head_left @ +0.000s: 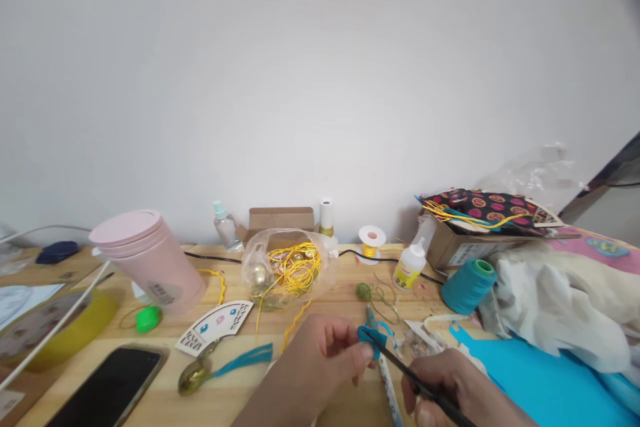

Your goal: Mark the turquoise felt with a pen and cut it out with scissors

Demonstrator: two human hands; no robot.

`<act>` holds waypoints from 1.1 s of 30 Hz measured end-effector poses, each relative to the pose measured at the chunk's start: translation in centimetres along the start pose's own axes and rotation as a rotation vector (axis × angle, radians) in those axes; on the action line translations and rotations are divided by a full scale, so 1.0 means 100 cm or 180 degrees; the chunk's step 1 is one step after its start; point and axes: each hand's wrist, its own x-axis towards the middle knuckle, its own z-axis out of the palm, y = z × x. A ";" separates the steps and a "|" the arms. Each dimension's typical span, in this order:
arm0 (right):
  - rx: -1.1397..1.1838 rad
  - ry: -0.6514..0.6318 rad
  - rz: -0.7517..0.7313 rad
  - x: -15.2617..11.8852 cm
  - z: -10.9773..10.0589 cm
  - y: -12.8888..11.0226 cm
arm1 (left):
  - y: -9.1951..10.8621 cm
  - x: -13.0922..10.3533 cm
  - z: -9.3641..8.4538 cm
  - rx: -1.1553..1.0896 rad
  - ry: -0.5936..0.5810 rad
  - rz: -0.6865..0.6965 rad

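Note:
Just above the front of the table, my left hand (334, 351) pinches a small blue piece of fabric (366, 340) between thumb and fingertips. My right hand (453, 380) is closed around a long, thin black tool (403, 368); whether it is tweezers or scissors I cannot tell. Its tip reaches the blue piece. Under my hands lies a pen-like stick (389, 392) with a patterned barrel, partly hidden. To the right spreads a bright blue sheet (530, 373). Left of my left hand rests a gold ornament (195, 375) with a blue tassel (246, 358).
A plastic bag of yellow cord (295, 270), a spool (371, 243), a glue bottle (411, 263) and a teal thread cone (469, 287) stand farther back. Leftward are a phone (107, 387), a pink bin (150, 260) and a yellow tape roll (75, 333). White cloth (550, 293) is heaped at right.

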 end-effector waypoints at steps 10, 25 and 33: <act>0.0337 0.0098 -0.0123 0.010 0.010 -0.002 | -0.013 0.006 0.009 -0.0182 0.0534 0.0423; 0.0320 0.0283 -0.0073 0.013 0.020 0.016 | -0.019 0.004 0.010 0.0260 0.0761 0.0381; 0.0342 0.0217 -0.0170 0.012 0.021 0.007 | -0.022 0.002 0.012 0.0270 0.1009 0.0427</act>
